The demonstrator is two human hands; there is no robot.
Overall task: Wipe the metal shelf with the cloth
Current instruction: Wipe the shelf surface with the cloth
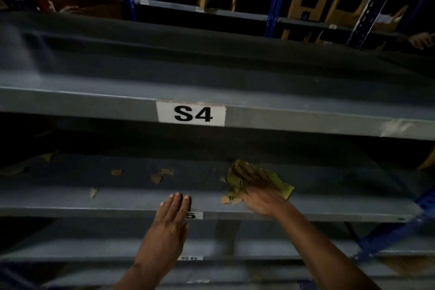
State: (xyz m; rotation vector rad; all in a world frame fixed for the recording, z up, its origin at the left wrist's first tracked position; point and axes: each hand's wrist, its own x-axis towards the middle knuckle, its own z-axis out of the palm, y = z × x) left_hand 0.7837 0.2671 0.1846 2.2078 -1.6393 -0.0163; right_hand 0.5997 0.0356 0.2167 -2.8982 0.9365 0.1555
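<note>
A grey metal shelf (pixel 329 186) runs across the lower middle of the head view, below the shelf labelled S4 (pixel 191 114). My right hand (pixel 256 189) presses flat on a yellow-green cloth (pixel 279 181) lying on that shelf, right of centre. Torn brown scraps (pixel 156 178) are scattered on the shelf to the left of the cloth, and a few lie at its front edge (pixel 230 199). My left hand (pixel 173 213) rests with fingers straight on the shelf's front lip, partly covering a small label.
More grey shelves lie below, one marked S6 (pixel 190 258). Blue uprights (pixel 388 233) stand at the right. Behind, further racks hold cardboard boxes (pixel 308 2). Another person's hand (pixel 421 40) shows at the far right edge.
</note>
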